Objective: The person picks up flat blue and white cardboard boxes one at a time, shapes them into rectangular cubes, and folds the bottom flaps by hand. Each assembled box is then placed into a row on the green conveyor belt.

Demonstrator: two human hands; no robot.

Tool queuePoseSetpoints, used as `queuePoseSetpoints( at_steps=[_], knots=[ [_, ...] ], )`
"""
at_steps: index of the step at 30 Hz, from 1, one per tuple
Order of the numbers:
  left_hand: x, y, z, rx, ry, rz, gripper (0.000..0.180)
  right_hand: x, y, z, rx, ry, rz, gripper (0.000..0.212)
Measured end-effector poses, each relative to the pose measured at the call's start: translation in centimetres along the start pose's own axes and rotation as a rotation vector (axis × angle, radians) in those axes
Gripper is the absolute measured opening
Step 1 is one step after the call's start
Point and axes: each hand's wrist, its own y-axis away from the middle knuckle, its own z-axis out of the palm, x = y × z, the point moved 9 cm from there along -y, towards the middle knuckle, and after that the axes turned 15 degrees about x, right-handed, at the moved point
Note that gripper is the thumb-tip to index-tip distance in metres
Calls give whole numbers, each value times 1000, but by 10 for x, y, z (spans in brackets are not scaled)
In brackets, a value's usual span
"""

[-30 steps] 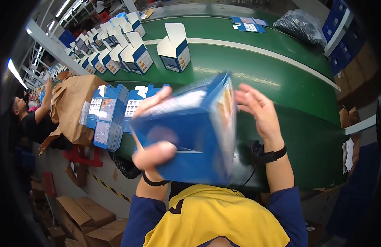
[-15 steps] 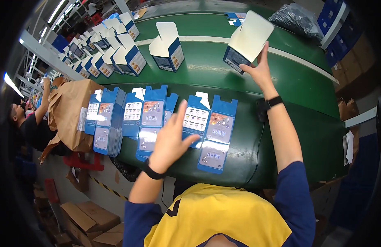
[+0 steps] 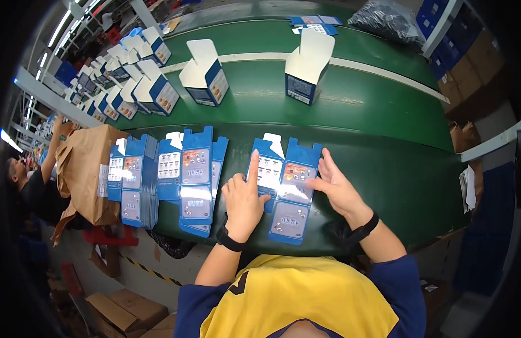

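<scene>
Paper sack (image 3: 88, 172) (brown) — grey plastic bag (image 3: 387, 21)

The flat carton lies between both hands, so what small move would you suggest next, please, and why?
I would probably lift the flat carton by its edges: the left hand and right hand are at its opposite sides, and it lies unopened while the box beyond stands open.

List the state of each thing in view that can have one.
Front carton: unfolded, flat
Left hand: index finger extended, at that carton's left side
Right hand: fingers extended, thumb over its right edge
Rightmost standing carton: folded up, top open
Leftmost flat cartons: stacked
Brown paper bag: crumpled
Cardboard box: flaps open
</scene>
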Motion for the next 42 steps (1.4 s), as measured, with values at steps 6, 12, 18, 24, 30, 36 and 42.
queuePoseSetpoints(
  at_steps=[6, 12, 18, 24, 30, 36, 42],
  knots=[
    [1, -5, -35, 224, 328, -108, 100, -35, 17, -6, 124, -177, -210, 91],
    [-22, -20, -29, 285, 1296, -564, 79, -77, 58, 42, -19, -353, -488, 88],
    [8, -49, -49, 233, 1558, -465, 69, -98, 77, 65, -258, 342, -826, 87],
    [97, -74, -61, -173, 2041, -216, 103, -151, 20, 39, -68, 19, -849, 131],
    [141, -42, -56, -555, 1889, 19, 132, -162, 10, 0, 206, -165, -781, 144],
    [123, -51, -46, 16, 1111, 603, 118, -170, 21, -13, 74, -303, -905, 141],
    [92, -94, -54, 214, 1053, 576, 100, -164, 24, 4, -161, 13, -893, 123]
  ],
)
